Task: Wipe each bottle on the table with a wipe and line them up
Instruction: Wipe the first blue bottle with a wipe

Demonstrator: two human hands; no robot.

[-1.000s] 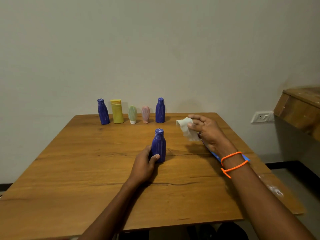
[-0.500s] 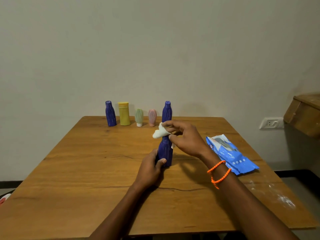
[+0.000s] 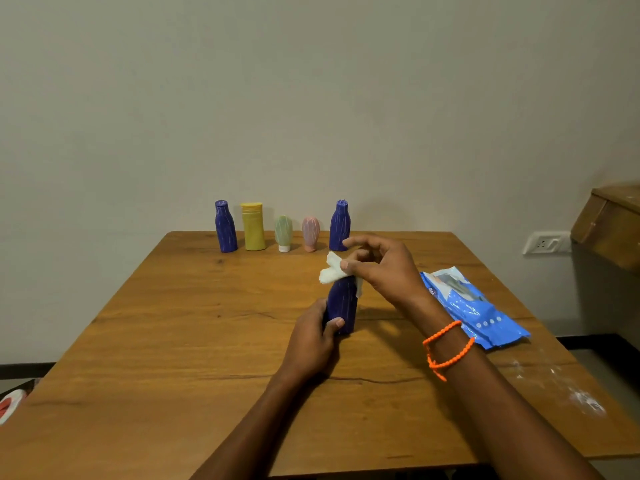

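A dark blue bottle (image 3: 342,304) stands upright near the middle of the wooden table (image 3: 173,341). My left hand (image 3: 311,336) grips its lower part from the left. My right hand (image 3: 377,266) pinches a white wipe (image 3: 333,270) over the bottle's top, which the wipe hides. Along the far edge stands a row: a blue bottle (image 3: 225,226), a yellow bottle (image 3: 253,226), a small green bottle (image 3: 283,233), a small pink bottle (image 3: 310,233) and another blue bottle (image 3: 339,225).
A blue pack of wipes (image 3: 474,306) lies on the table to the right of my right arm. White smudges (image 3: 585,400) mark the table's right front corner. A wooden cabinet (image 3: 609,223) and a wall socket (image 3: 546,242) sit at the right.
My right hand brought the wipe from the right of the bottle onto its top. My left hand kept its grip on the bottle's base. The pack of wipes came into view.
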